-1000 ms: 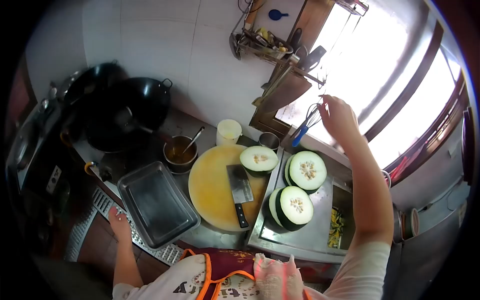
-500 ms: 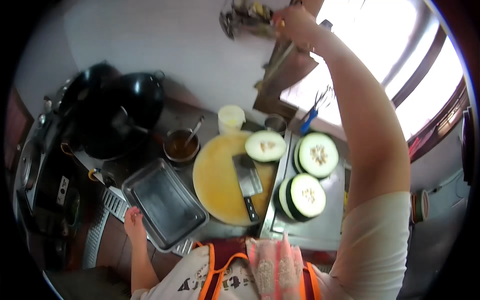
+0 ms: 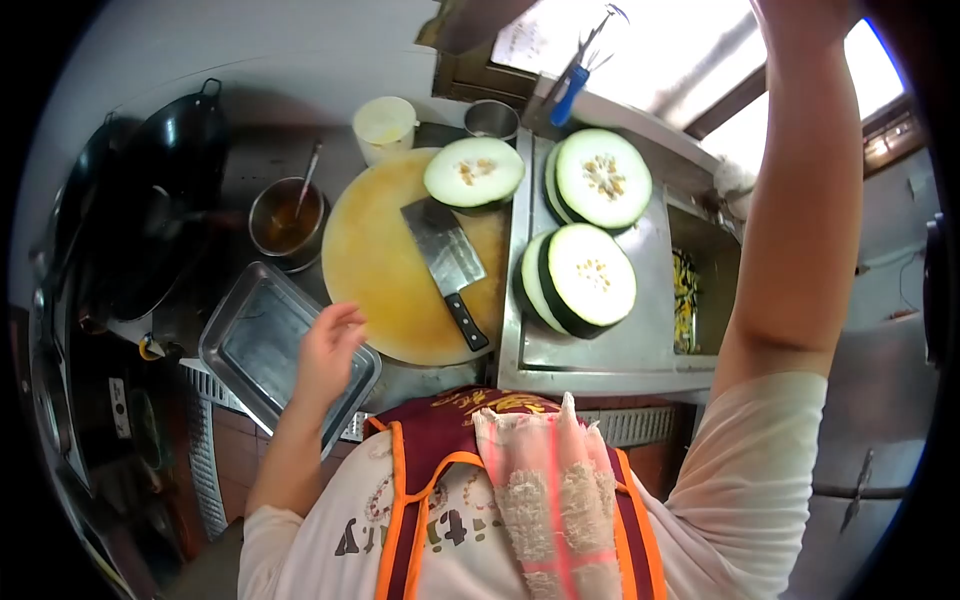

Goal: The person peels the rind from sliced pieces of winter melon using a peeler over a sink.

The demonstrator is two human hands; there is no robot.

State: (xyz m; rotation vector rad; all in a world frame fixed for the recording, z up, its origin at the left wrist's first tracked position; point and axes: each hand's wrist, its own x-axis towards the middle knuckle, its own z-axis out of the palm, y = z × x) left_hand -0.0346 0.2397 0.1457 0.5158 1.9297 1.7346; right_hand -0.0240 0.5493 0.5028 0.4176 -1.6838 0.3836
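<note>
Head camera shows the left hand (image 3: 333,345) half-open and empty above the tray (image 3: 250,345); the right hand's (image 3: 808,12) grip I cannot tell.

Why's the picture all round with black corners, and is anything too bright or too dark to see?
Head view: probably a wide lens, bending things near the edges; the window glares white; the woks sink into darkness, hiding their insides; the cleaver looks fairly clear.

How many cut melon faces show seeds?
3: one face on the cutting board, a far face and a near face on the steel counter to its right. Others may be hidden between pieces.
</note>
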